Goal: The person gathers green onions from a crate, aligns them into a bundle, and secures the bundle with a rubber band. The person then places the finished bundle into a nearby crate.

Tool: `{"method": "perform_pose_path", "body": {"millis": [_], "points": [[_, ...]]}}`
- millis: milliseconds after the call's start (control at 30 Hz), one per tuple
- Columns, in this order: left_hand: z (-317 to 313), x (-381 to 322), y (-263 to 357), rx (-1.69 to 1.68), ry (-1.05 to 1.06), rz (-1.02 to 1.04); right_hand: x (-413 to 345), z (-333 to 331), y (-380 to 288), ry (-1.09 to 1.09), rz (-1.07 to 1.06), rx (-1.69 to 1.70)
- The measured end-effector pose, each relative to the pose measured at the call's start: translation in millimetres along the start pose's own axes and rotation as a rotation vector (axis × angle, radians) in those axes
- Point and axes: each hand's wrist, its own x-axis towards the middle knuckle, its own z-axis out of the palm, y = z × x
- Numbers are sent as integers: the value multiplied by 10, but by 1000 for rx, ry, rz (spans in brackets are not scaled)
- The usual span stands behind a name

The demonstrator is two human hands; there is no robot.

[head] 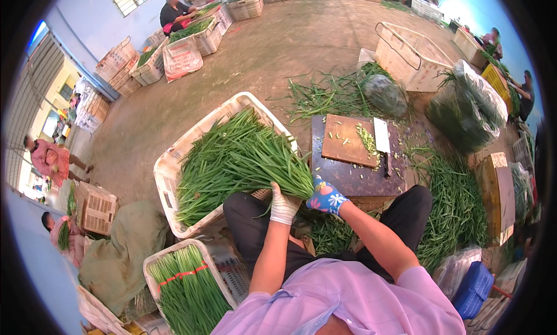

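Note:
My left hand [283, 204], in a white knit glove, grips a thick bunch of green garlic chives [278, 165] near its right end. At that end of the bunch is my right hand [325, 197], in a blue glove with a flower pattern, its fingers closed around the ends. The leaves fan out to the left over a white plastic crate [167, 191] heaped with loose chives [213, 161]. Just beyond my right hand stands a low table [348, 182] with a wooden cutting board [341, 137]. Cut stem pieces [367, 139] and a cleaver [382, 137] lie there.
A smaller crate [150, 265] with chives tied by red bands [182, 274] sits at lower left. Loose chives [452, 213] cover the floor at right. Beyond the table are a plastic bag of greens [465, 108] and a large crate [409, 52]. Other people work farther off.

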Motion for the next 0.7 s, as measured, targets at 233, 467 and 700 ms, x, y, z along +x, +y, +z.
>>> {"method": "perform_pose_path", "body": {"millis": [233,467,700], "points": [[-89,115,151,34,-136,-41,-452,-42,-460,1,54,-176],[-101,127,273,237,-67,-17,-681,118,-337,-8,24,-304],[39,65,207,875,-11,246,-605,-371,-12,-438,-213,-357]]}}
